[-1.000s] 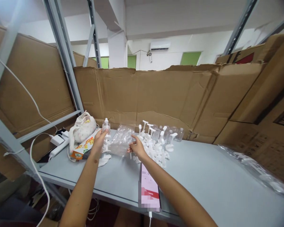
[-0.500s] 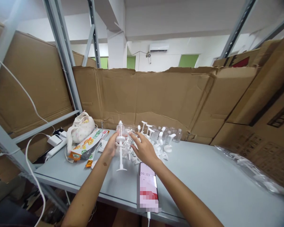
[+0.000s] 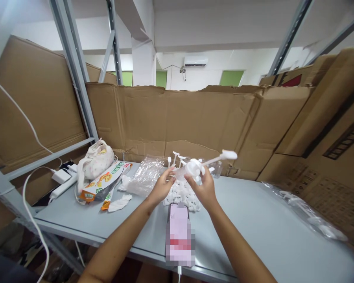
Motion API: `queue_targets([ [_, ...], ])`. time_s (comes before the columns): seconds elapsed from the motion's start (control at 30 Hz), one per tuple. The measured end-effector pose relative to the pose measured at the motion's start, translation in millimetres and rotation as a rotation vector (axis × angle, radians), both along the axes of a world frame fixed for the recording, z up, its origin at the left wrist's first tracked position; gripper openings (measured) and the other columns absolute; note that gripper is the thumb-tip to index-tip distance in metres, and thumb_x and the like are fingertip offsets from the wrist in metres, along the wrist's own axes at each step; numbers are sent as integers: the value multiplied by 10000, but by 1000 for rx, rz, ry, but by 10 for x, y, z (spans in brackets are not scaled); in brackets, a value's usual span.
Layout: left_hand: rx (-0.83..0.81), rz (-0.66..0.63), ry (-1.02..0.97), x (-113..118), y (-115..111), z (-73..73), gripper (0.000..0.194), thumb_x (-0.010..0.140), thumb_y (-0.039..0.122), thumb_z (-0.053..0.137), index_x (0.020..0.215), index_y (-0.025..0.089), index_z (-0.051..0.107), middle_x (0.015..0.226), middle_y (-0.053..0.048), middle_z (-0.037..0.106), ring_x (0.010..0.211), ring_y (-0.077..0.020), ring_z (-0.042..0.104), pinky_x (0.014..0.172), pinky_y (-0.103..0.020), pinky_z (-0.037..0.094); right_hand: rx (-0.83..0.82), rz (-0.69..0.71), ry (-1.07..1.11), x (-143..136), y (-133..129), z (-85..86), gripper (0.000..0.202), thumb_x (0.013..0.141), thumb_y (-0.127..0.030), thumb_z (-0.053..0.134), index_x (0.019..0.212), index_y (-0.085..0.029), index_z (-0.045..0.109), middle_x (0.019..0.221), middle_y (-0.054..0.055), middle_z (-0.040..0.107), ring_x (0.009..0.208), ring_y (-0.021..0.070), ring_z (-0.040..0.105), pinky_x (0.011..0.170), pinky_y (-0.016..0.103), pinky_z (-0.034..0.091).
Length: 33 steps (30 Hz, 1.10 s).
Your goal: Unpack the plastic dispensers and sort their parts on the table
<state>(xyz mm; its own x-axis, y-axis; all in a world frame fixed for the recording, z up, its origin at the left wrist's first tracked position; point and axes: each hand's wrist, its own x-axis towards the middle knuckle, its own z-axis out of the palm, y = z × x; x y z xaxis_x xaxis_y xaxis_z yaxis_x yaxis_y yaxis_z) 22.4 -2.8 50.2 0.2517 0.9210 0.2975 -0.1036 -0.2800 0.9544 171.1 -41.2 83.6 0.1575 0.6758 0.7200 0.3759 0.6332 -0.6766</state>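
A large plastic syringe [image 3: 192,168] with a clear barrel, white collar and long white plunger is held between both hands above the table, tilted with the plunger pointing up and to the right. My left hand [image 3: 163,185] is closed around the barrel end at the left. At the collar, where the plunger comes out, the fingers of my right hand [image 3: 205,186] grip it. Below lies a heap of small white plastic parts [image 3: 183,196]. Several white plungers [image 3: 175,157] stand behind, partly hidden, with a clear barrel [image 3: 217,169] to the right.
A phone [image 3: 179,232] with a cable lies near the front edge of the grey table [image 3: 253,220]. At left are clear plastic wrap [image 3: 146,175], a food box [image 3: 109,179], a white cloth bag [image 3: 96,159] and a power strip [image 3: 63,188]. Bagged items [image 3: 303,212] lie at right.
The syringe has swung from upright, plunger down, to tilted with the plunger up right. My right hand, earlier open beside it, now grips it. Both hands have moved right.
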Motion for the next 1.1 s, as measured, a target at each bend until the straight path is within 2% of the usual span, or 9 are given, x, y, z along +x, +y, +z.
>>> queue_targets([
  [0.13, 232, -58, 258, 160, -19, -36, 270, 835, 338, 497, 1034, 178, 584, 976, -56, 616, 883, -179, 552, 786, -295, 428, -72, 103, 320, 76, 61, 3, 461, 688, -376, 675, 1089, -216, 513, 1002, 65, 591, 919, 214, 563, 765, 331, 462],
  [0.3, 338, 7, 383, 274, -78, -4, 301, 878, 389, 407, 1083, 188, 495, 1052, -64, 584, 913, -177, 544, 784, -283, 419, -168, 102, 634, 155, 144, -60, 367, 659, -386, 705, 932, -220, 525, 817, -1, 572, 681, 134, 543, 542, 241, 444],
  [0.5, 452, 132, 625, 249, -67, -120, 342, 867, 497, 347, 870, 187, 492, 819, -56, 568, 810, -219, 536, 719, -310, 378, -293, 222, 695, 208, 159, -161, 288, 665, -391, 707, 818, -205, 548, 747, -22, 563, 572, 102, 504, 450, 215, 414],
  [0.6, 223, -91, 410, 262, -87, -220, 446, 826, 609, 327, 709, 190, 426, 598, 4, 443, 579, -153, 464, 575, -265, 343, -294, 286, 677, 233, 156, -234, 277, 683, -380, 701, 854, -214, 561, 739, -25, 585, 559, 96, 507, 477, 216, 417],
  [0.73, -277, -591, 50, 281, -115, -244, 529, 795, 698, 168, 595, 216, 255, 452, 86, 167, 374, -73, 178, 418, -229, 204, -296, 431, 697, 272, 151, -295, 343, 679, -430, 693, 926, -219, 583, 802, 12, 629, 692, 149, 580, 571, 253, 458],
  [0.8, -400, -686, 8, 268, -107, -219, 531, 802, 687, 145, 594, 214, 264, 435, 90, 161, 364, -69, 163, 409, -227, 198, -295, 443, 720, 278, 152, -309, 376, 656, -430, 712, 943, -227, 579, 833, 17, 639, 714, 157, 591, 589, 261, 467],
  [0.87, -335, -539, 30, 243, -86, -198, 534, 811, 671, 188, 633, 195, 351, 450, 67, 273, 387, -78, 256, 427, -223, 236, -287, 401, 750, 270, 158, -325, 364, 635, -401, 735, 916, -240, 567, 822, -2, 634, 677, 137, 585, 571, 247, 464],
  [1.0, 103, -9, 215, 178, -69, -191, 388, 781, 558, 475, 879, 184, 507, 701, 12, 505, 572, -100, 425, 551, -222, 322, -264, 305, 768, 228, 167, -377, 306, 643, -360, 732, 834, -237, 526, 796, -24, 610, 648, 118, 570, 539, 235, 458],
  [1.1, 245, 100, 288, 149, -69, -209, 324, 765, 512, 524, 841, 197, 535, 772, 4, 529, 654, -115, 449, 601, -225, 329, -264, 310, 765, 204, 160, -424, 296, 670, -371, 706, 844, -235, 510, 816, -13, 609, 672, 130, 579, 541, 248, 462],
])
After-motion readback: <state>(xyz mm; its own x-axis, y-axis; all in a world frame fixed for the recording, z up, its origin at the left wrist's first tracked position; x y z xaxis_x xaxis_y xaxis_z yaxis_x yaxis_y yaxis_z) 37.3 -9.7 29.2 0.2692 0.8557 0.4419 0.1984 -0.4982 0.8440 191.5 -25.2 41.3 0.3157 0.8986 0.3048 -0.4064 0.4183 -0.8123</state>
